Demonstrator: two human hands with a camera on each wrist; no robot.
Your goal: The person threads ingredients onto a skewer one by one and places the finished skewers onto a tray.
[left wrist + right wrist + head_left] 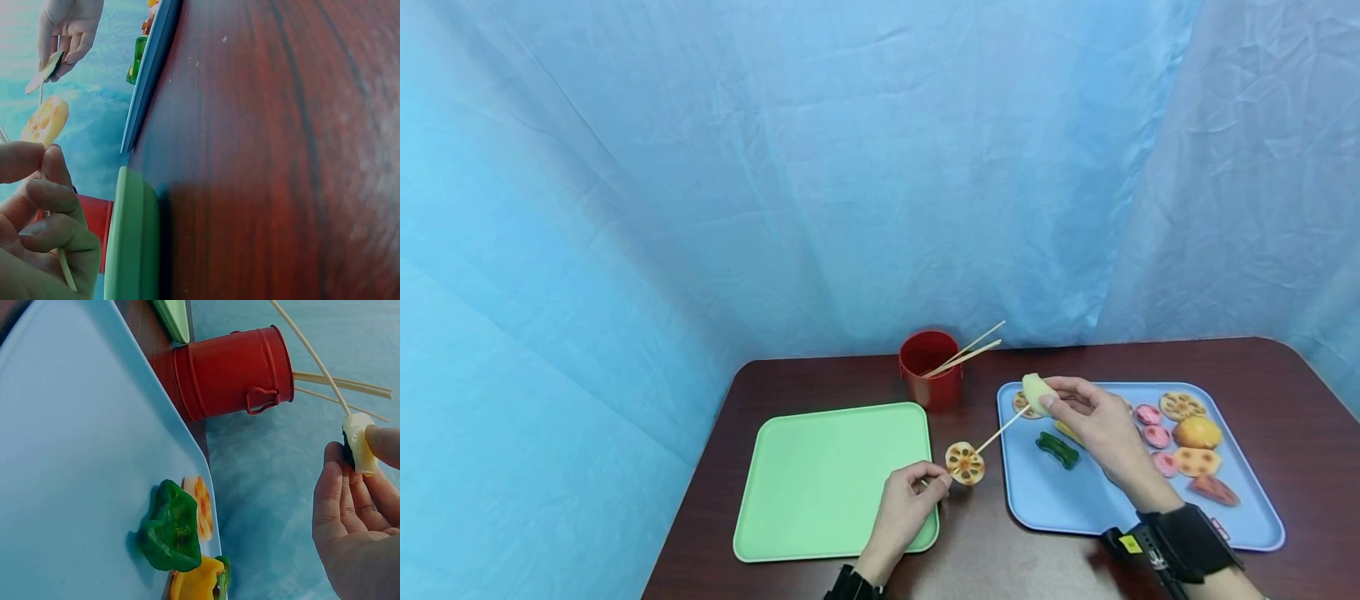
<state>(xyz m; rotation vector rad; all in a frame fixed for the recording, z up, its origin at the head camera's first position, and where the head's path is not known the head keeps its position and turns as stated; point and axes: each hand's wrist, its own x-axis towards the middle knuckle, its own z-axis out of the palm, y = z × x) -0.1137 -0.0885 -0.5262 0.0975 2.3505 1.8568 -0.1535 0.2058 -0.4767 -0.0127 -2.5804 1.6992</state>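
Skewer [1000, 432] runs diagonally, low end near me on the left, tip up and away to the right. My left hand [906, 508] pinches its low end, lotus slice [965, 463] threaded just above my fingers. My right hand [1093, 417] pinches a pale slice [1034, 392], possibly zucchini, at the tip, over the blue tray [1045, 500]. Hands well apart.

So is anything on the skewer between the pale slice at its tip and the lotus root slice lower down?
Nothing visible. The skewer runs bare between the pale slice, pinched by the right hand, and the lotus root slice near the left hand, which grips the lower end.
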